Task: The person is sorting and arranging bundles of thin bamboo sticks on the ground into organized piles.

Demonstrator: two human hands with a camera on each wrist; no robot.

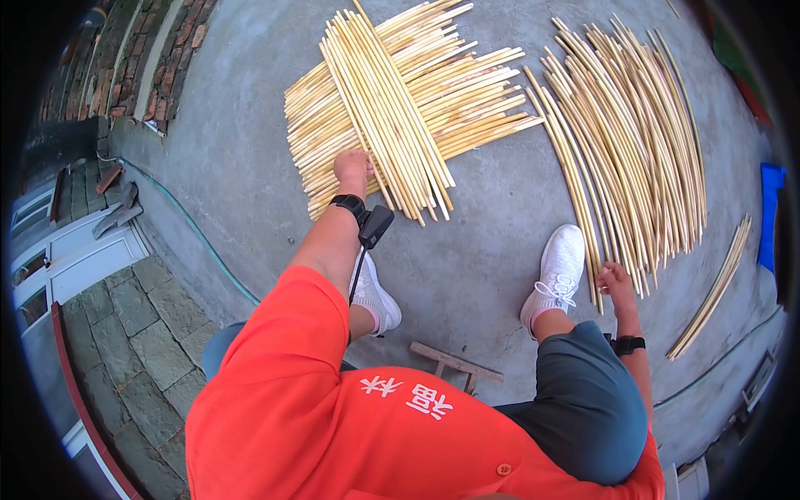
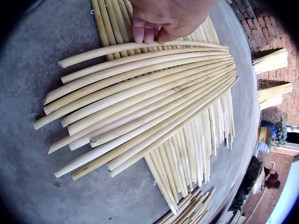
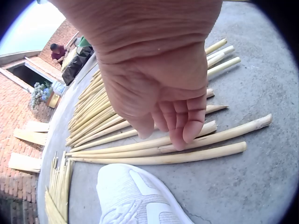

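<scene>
At the near left edge of a crosswise layer of pale peeled sticks [image 1: 387,108], my left hand [image 1: 353,167] has its fingers bent down. In the left wrist view, the fingertips and thumb of that hand [image 2: 173,18] pinch the outermost stick [image 2: 98,52]. A wider layer of sticks [image 1: 475,96] lies beneath at an angle. My right hand [image 1: 617,285] hangs loosely curled over the near ends of another spread of sticks [image 1: 629,150]. Its fingertips overlap a stick [image 3: 233,131] in the right wrist view, close above my white shoe [image 3: 126,191].
A few separate sticks [image 1: 712,287] lie at the far right, near a blue object [image 1: 771,217]. A wooden stool part [image 1: 457,361] shows between my feet. A green hose [image 1: 187,217] runs along the left. Another person [image 3: 58,53] is in the background.
</scene>
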